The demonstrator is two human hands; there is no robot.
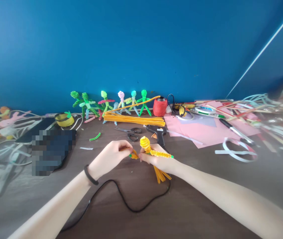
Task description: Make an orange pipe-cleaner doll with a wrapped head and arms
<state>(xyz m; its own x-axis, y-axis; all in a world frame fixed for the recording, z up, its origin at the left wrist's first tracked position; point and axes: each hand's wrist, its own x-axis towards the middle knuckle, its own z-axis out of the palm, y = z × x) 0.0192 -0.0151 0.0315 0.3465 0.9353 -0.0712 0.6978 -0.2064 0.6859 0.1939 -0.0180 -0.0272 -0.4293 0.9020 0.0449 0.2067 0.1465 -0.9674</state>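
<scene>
Between my hands is a yellow-orange pipe cleaner figure (145,143) with a coiled round head and a wrapped arm tipped in green. My right hand (153,158) is closed around its body, and loose orange pipe cleaner ends (160,175) hang below that hand. At the figure's other, green-tipped arm, my left hand (117,152) pinches with thumb and fingers. Just beyond my hands lie black scissors (132,132) and a black glue gun (158,132). A bundle of orange pipe cleaners (136,119) rests behind them.
Several finished pipe cleaner figures (143,102) lean along the blue wall. A red roll (160,108) stands beside them. Pink paper (206,132) and a white tape ring (241,151) lie right; a dark pixelated object (54,152) lies left. A black cord (128,207) crosses the front.
</scene>
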